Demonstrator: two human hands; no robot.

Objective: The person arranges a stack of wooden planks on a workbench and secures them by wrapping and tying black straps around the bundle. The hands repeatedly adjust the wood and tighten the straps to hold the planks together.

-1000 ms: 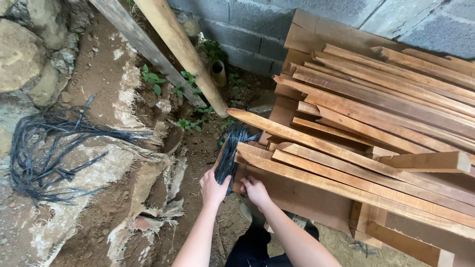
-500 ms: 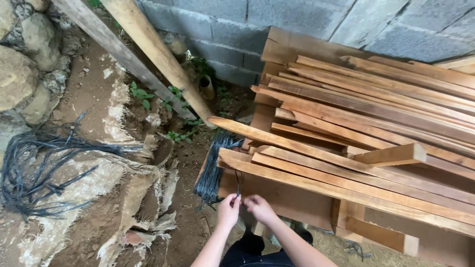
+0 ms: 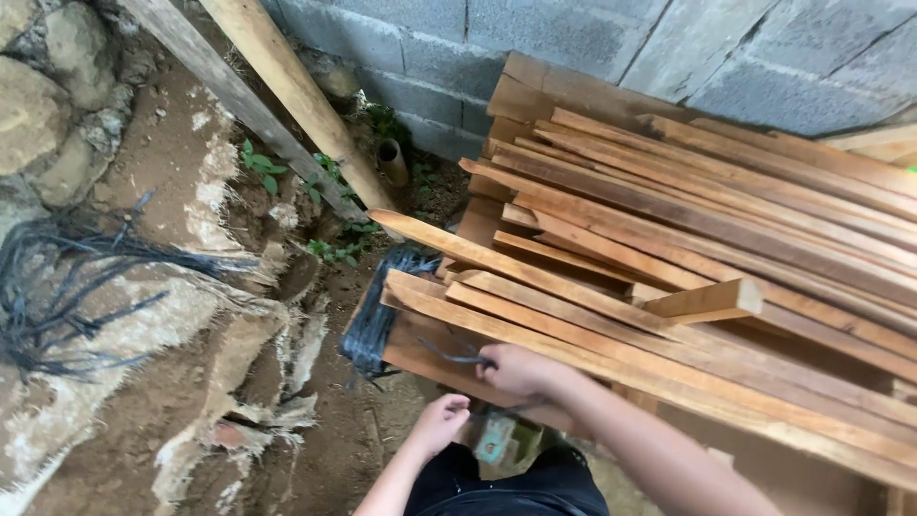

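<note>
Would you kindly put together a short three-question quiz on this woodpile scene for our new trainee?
1. True or false: the right hand pinches a thin dark wire against the front of the stacked planks.
2. What hangs at the left end of the stack? A) a coil of rope B) a bundle of dark wires C) a bucket
3. Fill in: behind the stack stands a wall of grey ____.

Key: 1 true; 2 B; 3 blocks.

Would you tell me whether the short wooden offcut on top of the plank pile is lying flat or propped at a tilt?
Tilted. The short offcut rests across the planks with its right end raised.
</note>
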